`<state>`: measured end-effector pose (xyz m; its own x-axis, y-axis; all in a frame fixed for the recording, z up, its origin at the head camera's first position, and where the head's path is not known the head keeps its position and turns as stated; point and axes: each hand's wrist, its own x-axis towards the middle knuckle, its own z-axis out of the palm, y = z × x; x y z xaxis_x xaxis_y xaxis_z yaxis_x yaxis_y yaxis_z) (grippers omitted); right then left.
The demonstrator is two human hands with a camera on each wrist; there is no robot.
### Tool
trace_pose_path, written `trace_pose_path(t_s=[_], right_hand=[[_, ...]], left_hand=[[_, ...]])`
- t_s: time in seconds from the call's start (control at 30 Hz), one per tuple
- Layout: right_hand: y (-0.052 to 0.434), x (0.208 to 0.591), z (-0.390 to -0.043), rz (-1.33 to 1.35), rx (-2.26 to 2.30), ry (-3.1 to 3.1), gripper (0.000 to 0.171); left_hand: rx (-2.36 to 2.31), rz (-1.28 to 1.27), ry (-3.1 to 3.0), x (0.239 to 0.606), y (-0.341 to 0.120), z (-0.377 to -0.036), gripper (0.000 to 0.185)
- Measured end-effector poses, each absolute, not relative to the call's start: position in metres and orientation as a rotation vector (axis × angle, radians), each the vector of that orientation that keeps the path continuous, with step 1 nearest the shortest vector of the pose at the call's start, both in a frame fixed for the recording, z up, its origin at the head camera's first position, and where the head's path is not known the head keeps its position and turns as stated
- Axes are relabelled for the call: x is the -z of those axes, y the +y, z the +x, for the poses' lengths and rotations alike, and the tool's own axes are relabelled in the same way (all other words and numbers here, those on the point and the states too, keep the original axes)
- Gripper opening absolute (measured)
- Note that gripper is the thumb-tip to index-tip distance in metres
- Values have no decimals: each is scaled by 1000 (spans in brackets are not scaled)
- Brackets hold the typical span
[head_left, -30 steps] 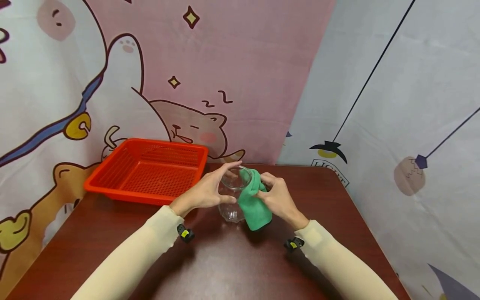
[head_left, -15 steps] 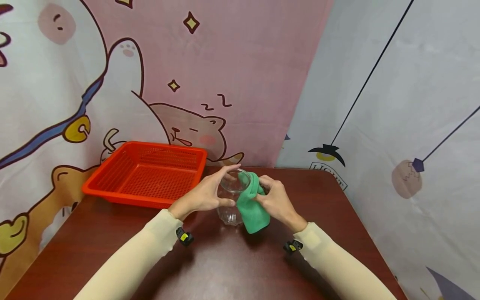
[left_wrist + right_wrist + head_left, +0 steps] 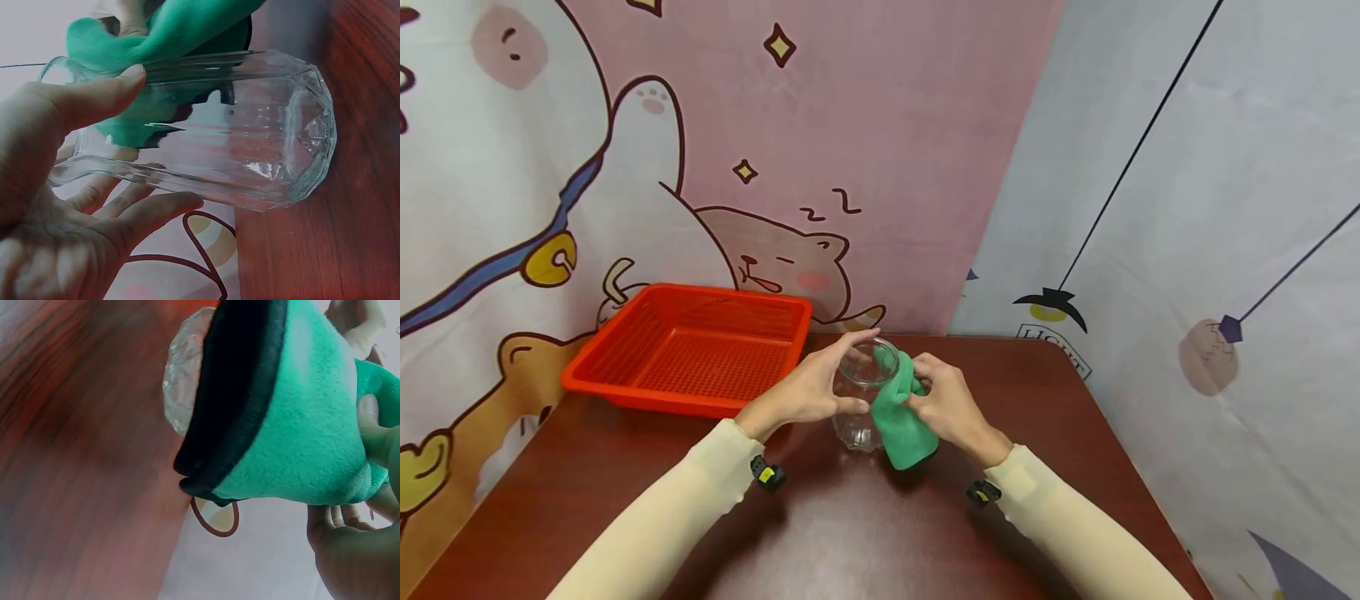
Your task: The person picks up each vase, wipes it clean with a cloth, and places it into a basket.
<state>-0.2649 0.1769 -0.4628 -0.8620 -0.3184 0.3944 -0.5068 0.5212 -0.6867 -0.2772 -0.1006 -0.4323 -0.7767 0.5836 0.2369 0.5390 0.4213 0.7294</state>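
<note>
A clear glass jar with a wide round mouth and faceted base stands upright between the hands in the head view. The left hand grips it from the left, thumb on the near side and fingers behind the glass, as the left wrist view shows. At the jar's right side, the right hand pinches a green cloth. Part of the cloth goes in at the mouth, and the rest hangs down outside. Dark edging shows on the cloth in the right wrist view. Whether the base touches the table cannot be told.
An orange-red perforated plastic basket sits at the back left of the dark reddish wooden table. Behind and to the right hangs a cartoon-printed cloth backdrop. Each wrist wears a small black camera strap.
The head view has tilted slightly, so everything appears a little lower. Both hands keep their holds on jar and cloth, and the right fingers have shifted slightly at the mouth.
</note>
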Motion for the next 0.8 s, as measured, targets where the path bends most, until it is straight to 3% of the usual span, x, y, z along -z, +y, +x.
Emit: trace_pose_path(t_s=[0.8], right_hand=[[181,482,-267,871,-809,-2745,31]], left_hand=[[-1288,1021,2615,433,-102,-279,116]])
